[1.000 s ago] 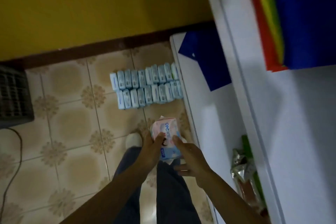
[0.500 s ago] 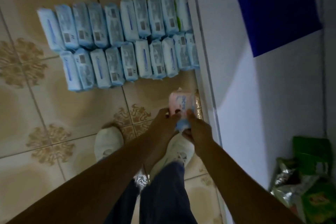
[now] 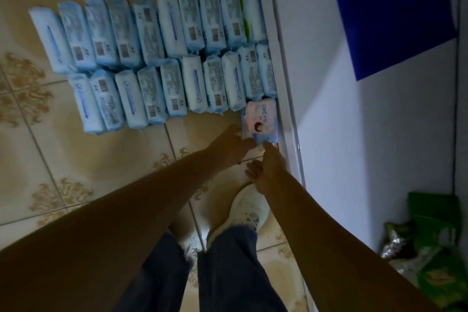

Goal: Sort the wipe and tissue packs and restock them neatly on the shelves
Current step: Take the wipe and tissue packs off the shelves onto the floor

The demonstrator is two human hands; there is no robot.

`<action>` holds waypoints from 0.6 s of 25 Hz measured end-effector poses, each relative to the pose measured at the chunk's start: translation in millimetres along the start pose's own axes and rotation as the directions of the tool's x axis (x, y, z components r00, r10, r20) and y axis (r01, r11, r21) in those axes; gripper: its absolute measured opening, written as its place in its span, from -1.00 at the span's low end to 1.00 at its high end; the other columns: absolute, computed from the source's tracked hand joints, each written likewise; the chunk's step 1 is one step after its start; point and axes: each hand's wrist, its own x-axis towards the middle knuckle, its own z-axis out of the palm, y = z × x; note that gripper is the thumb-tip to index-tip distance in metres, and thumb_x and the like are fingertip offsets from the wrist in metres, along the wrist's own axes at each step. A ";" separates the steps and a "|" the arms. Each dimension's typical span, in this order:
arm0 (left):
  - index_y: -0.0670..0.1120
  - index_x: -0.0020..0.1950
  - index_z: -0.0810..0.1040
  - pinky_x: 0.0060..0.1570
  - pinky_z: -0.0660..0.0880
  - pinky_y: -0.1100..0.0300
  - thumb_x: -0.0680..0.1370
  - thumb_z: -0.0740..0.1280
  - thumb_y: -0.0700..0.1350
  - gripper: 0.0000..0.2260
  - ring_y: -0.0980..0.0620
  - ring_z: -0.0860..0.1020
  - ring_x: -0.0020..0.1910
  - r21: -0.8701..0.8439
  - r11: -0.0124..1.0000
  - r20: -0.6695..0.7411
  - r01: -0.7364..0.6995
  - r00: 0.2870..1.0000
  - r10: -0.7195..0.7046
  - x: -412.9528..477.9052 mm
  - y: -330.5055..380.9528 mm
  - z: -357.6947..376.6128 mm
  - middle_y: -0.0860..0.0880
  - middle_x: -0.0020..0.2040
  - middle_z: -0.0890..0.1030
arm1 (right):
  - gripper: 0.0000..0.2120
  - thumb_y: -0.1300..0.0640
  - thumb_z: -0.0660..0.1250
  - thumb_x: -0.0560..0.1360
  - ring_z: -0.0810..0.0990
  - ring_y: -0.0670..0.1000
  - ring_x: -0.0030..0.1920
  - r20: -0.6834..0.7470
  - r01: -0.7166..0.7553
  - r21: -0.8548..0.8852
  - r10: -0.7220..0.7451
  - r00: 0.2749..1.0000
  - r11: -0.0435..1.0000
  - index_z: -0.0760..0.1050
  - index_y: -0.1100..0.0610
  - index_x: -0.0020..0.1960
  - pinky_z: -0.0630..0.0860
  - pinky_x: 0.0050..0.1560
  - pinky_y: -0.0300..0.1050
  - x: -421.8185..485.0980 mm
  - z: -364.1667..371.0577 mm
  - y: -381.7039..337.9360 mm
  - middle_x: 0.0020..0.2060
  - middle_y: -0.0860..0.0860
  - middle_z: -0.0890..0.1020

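touching the pink pack (image 3: 260,119), our left hand (image 3: 234,145) and right hand (image 3: 269,168) may pinch it; we cannot tell. probably soft, light: take its long sides.

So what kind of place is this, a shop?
Probably a small shop or stockroom, though I can't be sure. Two long rows of matching blue packs lie on the tiled floor, beside a white shelf with shiny snack bags on it.
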 end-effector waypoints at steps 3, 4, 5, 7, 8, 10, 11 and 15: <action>-0.05 0.55 0.08 0.38 0.29 0.05 0.56 0.32 0.08 -0.33 -0.08 0.29 0.45 0.356 0.934 -0.052 -0.021 0.998 0.042 -46.1 0.9 -23.3 -0.10 0.51 0.25 | -0.48 -0.16 0.30 0.52 0.54 0.10 0.14 0.083 0.337 -0.555 -0.353 0.932 0.760 0.33 0.11 0.34 0.53 0.15 0.06 -61.5 -15.6 -6.4 0.16 0.10 0.54; -0.03 0.56 0.04 0.40 0.26 0.00 0.55 0.30 0.14 -0.30 -0.08 0.24 0.48 0.548 0.835 -0.059 -0.044 0.994 0.091 -68.2 4.8 -34.3 -0.08 0.52 0.22 | -0.39 -0.19 0.29 0.50 0.50 0.12 0.25 0.151 0.423 -0.712 -0.466 0.872 0.560 0.26 0.11 0.41 0.48 0.23 0.09 -85.1 -23.9 -11.1 0.27 0.10 0.49; -0.03 0.57 -0.02 0.43 0.22 -0.03 0.55 0.27 0.18 -0.27 -0.09 0.18 0.50 0.719 0.693 -0.075 -0.059 0.984 0.161 -94.1 12.5 -46.6 -0.08 0.54 0.16 | -0.34 -0.20 0.29 0.50 0.42 0.14 0.34 0.224 0.494 -0.794 -0.584 0.780 0.355 0.20 0.11 0.46 0.37 0.34 0.13 -107.9 -35.0 -18.7 0.36 0.11 0.42; -0.03 0.57 -0.19 0.50 0.01 -0.11 0.54 0.24 0.23 -0.18 -0.12 -0.06 0.56 0.921 0.386 -0.091 -0.053 0.934 0.346 -159.7 42.2 -75.3 -0.11 0.58 -0.08 | -0.24 -0.19 0.38 0.43 0.33 0.17 0.42 0.322 0.525 -0.851 -0.782 0.534 0.008 0.21 0.12 0.49 0.22 0.43 0.20 -163.4 -60.9 -53.5 0.43 0.16 0.34; -0.03 0.56 -0.27 0.50 -0.11 -0.16 0.53 0.25 0.25 -0.12 -0.14 -0.17 0.55 0.967 0.252 -0.078 -0.039 0.896 0.438 -188.6 56.3 -90.1 -0.13 0.58 -0.20 | -0.19 -0.18 0.46 0.35 0.37 0.20 0.40 0.342 0.505 -0.857 -0.851 0.399 -0.107 0.27 0.14 0.47 0.26 0.39 0.23 -187.4 -69.8 -71.6 0.41 0.19 0.38; -0.05 0.56 -0.27 0.45 -0.15 -0.25 0.44 0.35 0.28 0.00 -0.19 -0.16 0.55 0.995 0.097 -0.045 -0.030 0.727 0.685 -246.1 86.0 -121.8 -0.19 0.57 -0.21 | -0.13 -0.19 0.51 0.27 0.44 0.25 0.34 0.365 0.505 -0.827 -0.919 0.151 -0.245 0.32 0.15 0.45 0.36 0.29 0.24 -242.6 -84.6 -113.6 0.38 0.23 0.42; -0.05 0.57 -0.18 0.43 -0.08 -0.28 0.37 0.42 0.28 0.04 -0.22 -0.06 0.55 0.998 0.060 -0.039 -0.013 0.612 0.790 -277.2 102.5 -137.6 -0.22 0.57 -0.09 | -0.12 -0.20 0.48 0.29 0.44 0.26 0.34 0.379 0.519 -0.804 -0.922 0.075 -0.288 0.29 0.15 0.47 0.37 0.28 0.22 -276.4 -92.3 -133.4 0.39 0.24 0.40; -0.12 0.55 0.05 0.39 0.13 -0.31 0.29 0.50 0.22 0.00 -0.22 0.18 0.50 0.994 0.107 -0.103 0.001 0.279 0.955 -397.1 155.9 -180.6 -0.24 0.52 0.18 | -0.25 -0.17 0.33 0.41 0.42 0.22 0.35 0.321 0.473 -0.795 -0.925 -0.205 -0.380 0.23 0.13 0.49 0.24 0.29 0.11 -417.9 -130.1 -183.7 0.43 0.21 0.36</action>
